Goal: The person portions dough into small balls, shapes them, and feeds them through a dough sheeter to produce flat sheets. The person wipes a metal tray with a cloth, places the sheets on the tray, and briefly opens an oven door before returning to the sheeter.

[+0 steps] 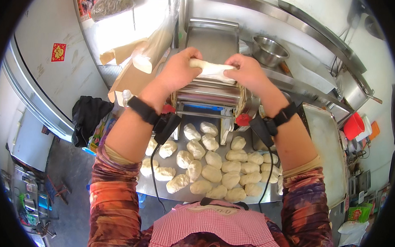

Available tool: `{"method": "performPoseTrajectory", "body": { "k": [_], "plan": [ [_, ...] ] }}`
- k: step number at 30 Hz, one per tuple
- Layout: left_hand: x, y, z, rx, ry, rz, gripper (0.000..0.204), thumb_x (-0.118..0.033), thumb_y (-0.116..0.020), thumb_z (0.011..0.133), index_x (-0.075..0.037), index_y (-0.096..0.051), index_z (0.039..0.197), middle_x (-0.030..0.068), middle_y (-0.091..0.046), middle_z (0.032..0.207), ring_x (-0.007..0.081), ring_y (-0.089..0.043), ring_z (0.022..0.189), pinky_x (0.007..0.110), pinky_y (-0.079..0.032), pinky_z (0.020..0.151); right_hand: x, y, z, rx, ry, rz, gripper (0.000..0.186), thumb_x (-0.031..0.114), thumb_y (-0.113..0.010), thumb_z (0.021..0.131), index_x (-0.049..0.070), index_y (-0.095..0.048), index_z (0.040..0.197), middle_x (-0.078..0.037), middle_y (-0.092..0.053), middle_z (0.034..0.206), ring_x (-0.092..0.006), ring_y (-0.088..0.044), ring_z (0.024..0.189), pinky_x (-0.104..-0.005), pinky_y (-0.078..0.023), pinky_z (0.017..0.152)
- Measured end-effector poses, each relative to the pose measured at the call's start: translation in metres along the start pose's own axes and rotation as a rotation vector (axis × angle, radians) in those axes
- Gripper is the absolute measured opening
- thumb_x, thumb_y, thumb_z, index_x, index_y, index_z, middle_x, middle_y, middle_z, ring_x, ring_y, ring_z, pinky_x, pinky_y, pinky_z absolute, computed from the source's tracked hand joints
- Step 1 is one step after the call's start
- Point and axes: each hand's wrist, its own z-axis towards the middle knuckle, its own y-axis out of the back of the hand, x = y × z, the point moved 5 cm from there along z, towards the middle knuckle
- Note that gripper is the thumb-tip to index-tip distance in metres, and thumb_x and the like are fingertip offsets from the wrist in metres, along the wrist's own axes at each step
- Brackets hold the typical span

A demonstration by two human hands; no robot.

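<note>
A stretched piece of pale dough (212,69) is held above a steel roller machine (212,97) with red knobs. My left hand (184,68) is closed on the dough's left end, and my right hand (243,74) grips its right end with thumb and curled fingers. Below the machine, several rounded dough pieces (212,174) lie spread over a metal work surface (156,192). Black bands with small devices and cables are strapped on both my wrists.
Behind the machine are a steel tray (212,39) and a steel bowl (269,48). A large tray (322,149) lies at right, near a red bucket (354,127). Brown paper and plastic (151,51) stand at back left, with black cloth (86,118) nearer the left edge.
</note>
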Motion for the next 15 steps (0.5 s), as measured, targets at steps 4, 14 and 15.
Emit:
{"method": "performPoseTrajectory", "body": {
  "k": [4,14,15],
  "plan": [
    [0.009,-0.022,0.01,-0.043,-0.184,0.593,0.018,-0.007,-0.064,0.071,-0.008,-0.066,0.089,0.0134,-0.065,0.089,0.0295,-0.06,0.09,0.039,-0.044,0.084,-0.01,-0.014,0.011,0.017,0.04,-0.588,0.029,0.013,-0.067,0.072,0.008,-0.063,0.1,-0.015,-0.064,0.095,-0.0297,-0.061,0.089,-0.0374,-0.049,0.073],
    [0.011,-0.05,0.009,0.348,-0.025,0.76,0.025,-0.011,-0.057,0.072,-0.004,-0.063,0.096,0.0159,-0.065,0.089,0.0341,-0.061,0.091,0.042,-0.045,0.083,-0.005,-0.024,-0.015,0.255,0.051,-0.628,0.032,0.005,-0.052,0.079,0.011,-0.062,0.109,-0.017,-0.064,0.101,-0.0346,-0.059,0.097,-0.0493,-0.03,0.102],
    [0.006,-0.054,0.005,0.353,-0.045,0.685,0.029,-0.011,-0.057,0.072,-0.003,-0.061,0.1,0.0172,-0.064,0.093,0.0357,-0.059,0.093,0.043,-0.046,0.083,0.0,-0.022,-0.021,0.179,0.098,-0.562,0.031,0.006,-0.052,0.08,0.011,-0.062,0.109,-0.017,-0.064,0.103,-0.0351,-0.059,0.099,-0.0499,-0.029,0.102]
  ]
}}
